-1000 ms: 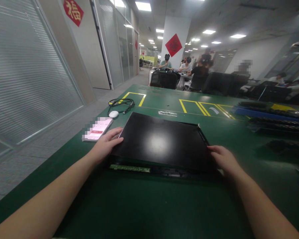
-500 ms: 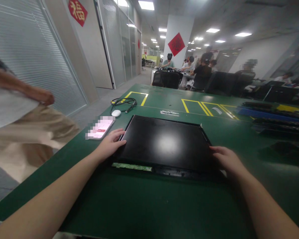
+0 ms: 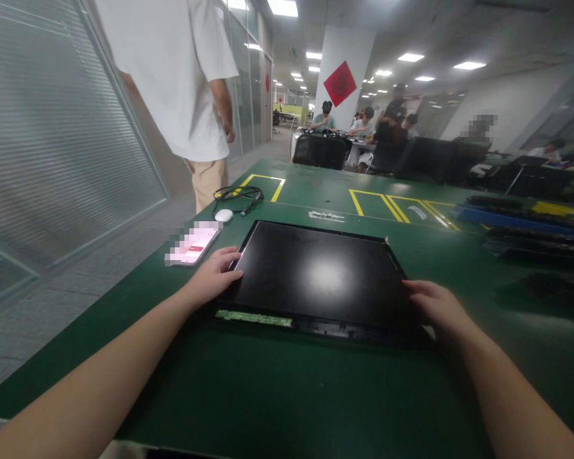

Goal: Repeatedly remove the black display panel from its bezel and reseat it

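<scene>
A black LCD screen panel (image 3: 310, 268) lies face up on the green table in front of me. Along its near edge runs a green circuit board strip (image 3: 254, 318). My left hand (image 3: 215, 274) grips the panel's left edge, thumb on top and the other fingers along the side. At the right edge, my right hand (image 3: 434, 309) holds the panel with thumb and fingers; its lower fingers are partly hidden. A bright ceiling reflection shows on the dark glass.
Left of the panel lie a phone (image 3: 195, 243), a white mouse (image 3: 223, 215) and a coiled black cable (image 3: 241, 199). Thin pale strips (image 3: 325, 217) lie beyond it. Stacked dark panels (image 3: 530, 223) stand at the right. A person in a white shirt (image 3: 172, 76) is beside the table's left edge.
The person at the left has walked forward, away from me, along the aisle. My hands and the screen panel look unchanged.
</scene>
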A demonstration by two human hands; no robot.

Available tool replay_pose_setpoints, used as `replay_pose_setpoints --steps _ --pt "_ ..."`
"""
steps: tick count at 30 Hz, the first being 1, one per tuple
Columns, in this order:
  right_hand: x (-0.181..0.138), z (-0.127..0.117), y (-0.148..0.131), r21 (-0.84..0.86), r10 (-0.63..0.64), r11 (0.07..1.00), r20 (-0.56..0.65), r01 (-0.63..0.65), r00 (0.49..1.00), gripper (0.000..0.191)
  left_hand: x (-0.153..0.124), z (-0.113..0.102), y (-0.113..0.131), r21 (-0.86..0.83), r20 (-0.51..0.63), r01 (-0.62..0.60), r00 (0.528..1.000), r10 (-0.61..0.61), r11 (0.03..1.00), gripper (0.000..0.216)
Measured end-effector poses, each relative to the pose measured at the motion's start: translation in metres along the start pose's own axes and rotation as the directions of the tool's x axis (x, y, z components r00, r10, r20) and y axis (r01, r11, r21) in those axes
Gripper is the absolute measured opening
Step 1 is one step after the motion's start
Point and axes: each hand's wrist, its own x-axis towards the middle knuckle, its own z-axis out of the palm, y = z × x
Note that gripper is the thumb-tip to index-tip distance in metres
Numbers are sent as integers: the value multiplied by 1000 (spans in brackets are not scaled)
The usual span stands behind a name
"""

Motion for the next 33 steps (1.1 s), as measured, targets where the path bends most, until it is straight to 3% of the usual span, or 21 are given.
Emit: replay_pose_setpoints --steps 19,23,28,33 --pt "0 0 1 -41 -21 999 -2 21 1000 53 0 -2 3 276 51 -61 998 49 959 45" --pt "-2 2 -5 -86 6 996 -39 -9 999 54 -6 -2 12 325 82 -130 991 109 937 60" --pt "-5 2 -10 -117 11 993 -42 -16 999 54 -14 -15 22 421 228 -324 942 247 847 59" --pt "-2 2 -4 -130 -28 991 -58 21 998 54 -17 -28 28 408 370 -382 899 232 829 55"
